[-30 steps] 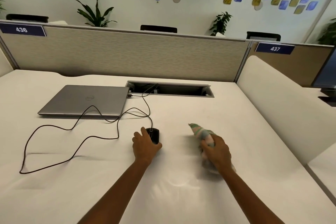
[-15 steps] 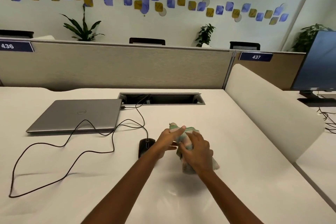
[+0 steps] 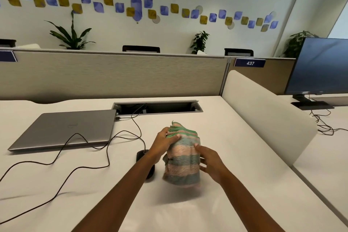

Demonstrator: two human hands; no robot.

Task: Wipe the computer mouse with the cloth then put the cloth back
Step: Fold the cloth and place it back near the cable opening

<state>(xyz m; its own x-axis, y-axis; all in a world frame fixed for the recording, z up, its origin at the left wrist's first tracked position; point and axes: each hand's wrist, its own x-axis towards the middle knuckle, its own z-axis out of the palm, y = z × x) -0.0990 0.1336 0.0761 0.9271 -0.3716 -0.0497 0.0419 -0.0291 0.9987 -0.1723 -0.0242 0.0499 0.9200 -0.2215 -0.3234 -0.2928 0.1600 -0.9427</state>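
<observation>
A striped pink, grey and green cloth (image 3: 183, 158) hangs lifted above the white desk (image 3: 235, 156), held between both hands. My left hand (image 3: 163, 144) pinches its upper left edge. Fingers of my right hand (image 3: 211, 162) grip its right side. The black wired mouse (image 3: 141, 154) lies on the desk just left of the cloth, largely hidden under my left forearm. Neither hand touches the mouse.
A shut grey laptop (image 3: 66, 128) lies at the left, with the mouse's black cable (image 3: 79, 167) looping in front of it. A cable well (image 3: 158, 107) opens at the back. A cream divider (image 3: 263, 118) bounds the right; beyond it stands a monitor (image 3: 320, 66).
My left hand left the mouse and moved right to grasp the cloth. Both hands raised the cloth off the desk and spread it. The camera tilted up and right.
</observation>
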